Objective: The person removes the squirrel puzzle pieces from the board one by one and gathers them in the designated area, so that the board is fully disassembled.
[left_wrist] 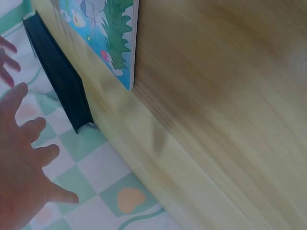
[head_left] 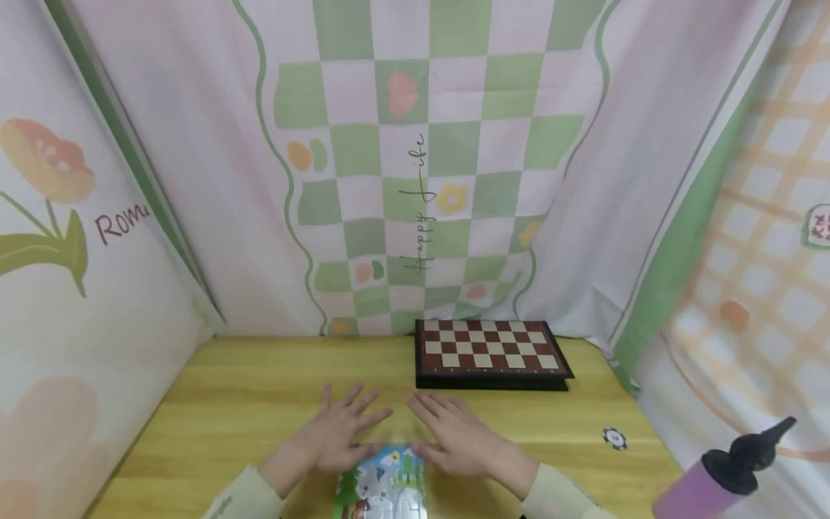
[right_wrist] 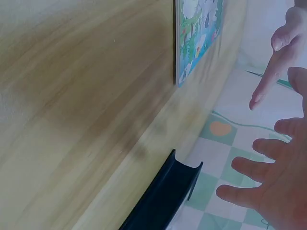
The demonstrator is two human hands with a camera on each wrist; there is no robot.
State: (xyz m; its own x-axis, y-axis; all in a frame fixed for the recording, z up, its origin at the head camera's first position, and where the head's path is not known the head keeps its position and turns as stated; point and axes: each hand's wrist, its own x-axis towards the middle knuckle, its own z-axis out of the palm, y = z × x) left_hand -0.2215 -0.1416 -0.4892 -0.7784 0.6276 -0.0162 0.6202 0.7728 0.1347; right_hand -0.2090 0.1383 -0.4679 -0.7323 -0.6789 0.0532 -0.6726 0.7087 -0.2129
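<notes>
Head view, picture board: the cartoon-animal picture board (head_left: 381, 486) is on the tabletop (head_left: 259, 389), btwn the two hands and a bit nearer the body than the fingers; its near end is cut off by the frame.
Board handling: prob. light & stiff, judging by the thin, straight edge in both wrist views; printed face has a slight sheen, so maybe a bit slick. Curved outlines nr the near end look jigsaw-like; if pcs are loose, tilting could spill them.
Board hold: best by the two side edges, thumbs on top, fingers under, kept lvl.
L hand: L hand (head_left: 340, 436) is palm-down, fingers spread wide & nearly straight, pointing fwd; holds nothing. Thumb reaches in twd the board's far L corner.
R hand: R hand (head_left: 457, 436) mirrors it, angled inward, fingers extended but closer tog.; holds nothing. Thumb nr the far R corner.
Contact: wrist views show both hands apart from the board, seemingly raised above the table.
Sleeves: pale sleeves (head_left: 560, 494) end at the wrists, forearms converging.
Chessboard: red-and-cream chessboard (head_left: 493, 353), just beyond R fingertips.
Chip: round chip (head_left: 614, 438), well right of R hand.
Bottle: purple bottle (head_left: 700, 486), black nozzle, farther right.
Backdrop: checked curtain (head_left: 454, 151), beyond both hands.
</notes>
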